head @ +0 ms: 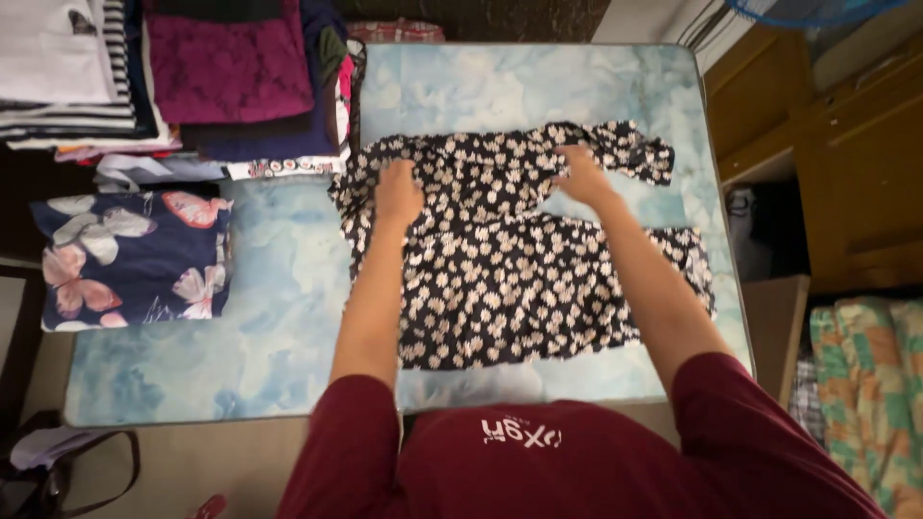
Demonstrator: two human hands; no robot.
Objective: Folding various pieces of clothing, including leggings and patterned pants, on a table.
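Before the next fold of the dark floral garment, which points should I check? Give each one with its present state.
1. Floral garment lies wholly on the table: ok.
2. Left hand rests on its upper part: ok.
3. Right hand grips the cloth near the sleeve: cannot tell.
4. Lower part lies flat: ok.
5. Sleeve smoothed out: not ok, bunched.
6. Butterfly-print folded cloth lies apart from it: ok.

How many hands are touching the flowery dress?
2. The left hand presses on the upper left part of the flowery dress; the right hand grips the cloth near its upper right. No other hands show.
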